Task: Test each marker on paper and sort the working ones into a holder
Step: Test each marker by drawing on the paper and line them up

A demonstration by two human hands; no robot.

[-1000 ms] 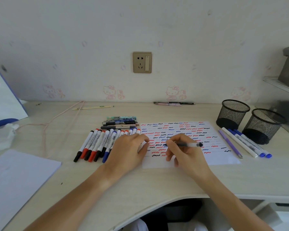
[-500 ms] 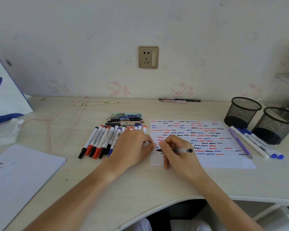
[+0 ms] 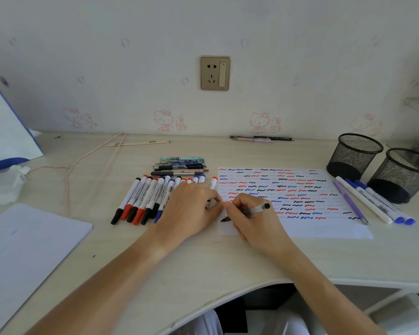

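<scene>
Evidently light and rigid, the slim black-tipped white marker (image 3: pixel 248 211) sits pinched mid-barrel in the right hand (image 3: pixel 254 220); left hand (image 3: pixel 191 209) rests curled nearby, its grip unclear.

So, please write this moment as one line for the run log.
right hand: holds black marker, tip on test paper | left hand: rests beside marker row | mesh holders: seem empty

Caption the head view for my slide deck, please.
Right hand holds a black marker on scribbled test paper.
</scene>
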